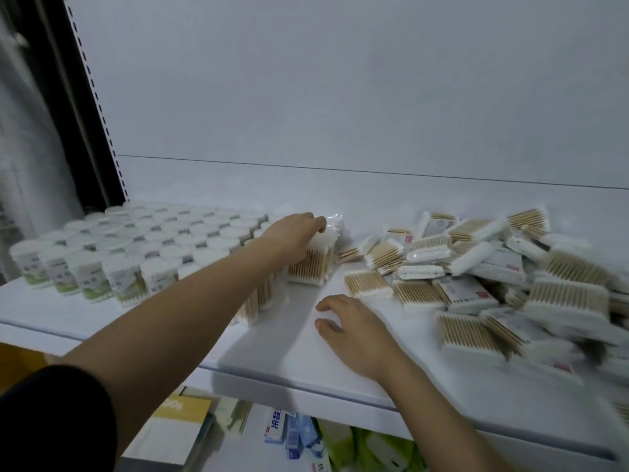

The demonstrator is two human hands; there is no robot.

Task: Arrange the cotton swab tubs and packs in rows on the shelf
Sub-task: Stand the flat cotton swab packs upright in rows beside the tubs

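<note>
Head view shows your left hand [299,233] gripping the top of an upright pack [311,264] beside the tubs [129,253] on the shelf [272,352]; right hand [354,332] hovers spread. If you let go carelessly, this pack may topple the standing ones.

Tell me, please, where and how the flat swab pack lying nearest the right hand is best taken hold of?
Judging by its pose, pinch the flat pack across its two white cotton-tip edges, coming from above with the right hand. It lies flat on the shelf with its near edge free, while other packs crowd its right side.
</note>
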